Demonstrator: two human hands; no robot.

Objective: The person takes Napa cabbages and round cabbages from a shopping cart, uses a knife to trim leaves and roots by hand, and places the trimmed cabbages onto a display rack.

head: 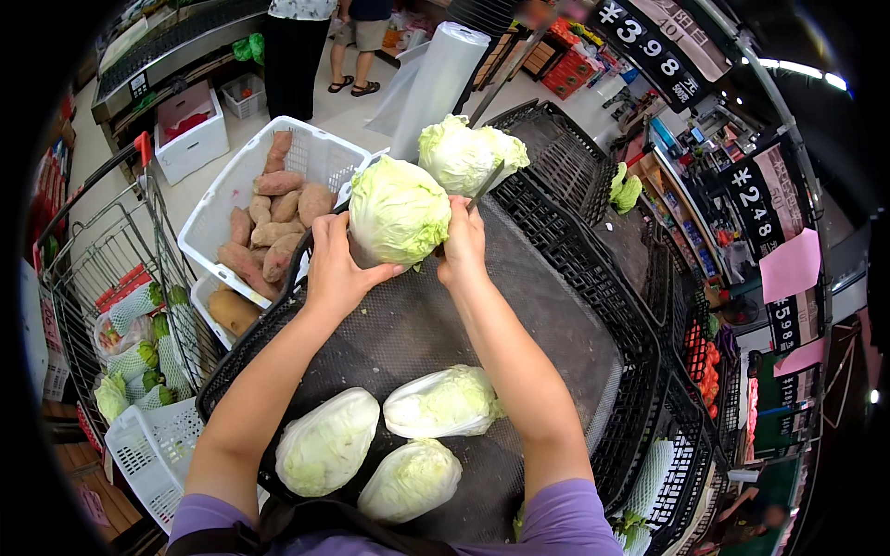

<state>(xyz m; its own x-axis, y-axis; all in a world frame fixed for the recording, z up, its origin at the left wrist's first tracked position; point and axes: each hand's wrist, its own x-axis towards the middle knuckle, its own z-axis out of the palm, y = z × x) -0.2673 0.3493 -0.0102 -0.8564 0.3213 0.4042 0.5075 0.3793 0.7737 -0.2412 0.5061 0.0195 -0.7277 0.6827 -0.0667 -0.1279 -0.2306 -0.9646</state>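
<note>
A pale green napa cabbage [398, 208] is held up over the far end of a black mesh-floored crate [431, 326]. My left hand [337, 260] cups it from the left, thumb spread along its lower side. My right hand [462, 243] grips a knife [488, 183] whose blade points up and away to the right; its fingers are against the cabbage's right side, and the handle is mostly hidden. Just beyond lies more napa cabbage [469, 154] at the crate's far edge. Nearer my body, three cabbages rest on the crate floor: one at left [328, 442], one at right [445, 402], one in front [410, 479].
A white basket of sweet potatoes [271, 226] stands left of the crate. Farther left is a shopping cart [132, 278] with netted vegetables. A roll of plastic bags [441, 83] rises beyond the cabbages. Black crates [570, 153] adjoin at right, and people stand in the aisle.
</note>
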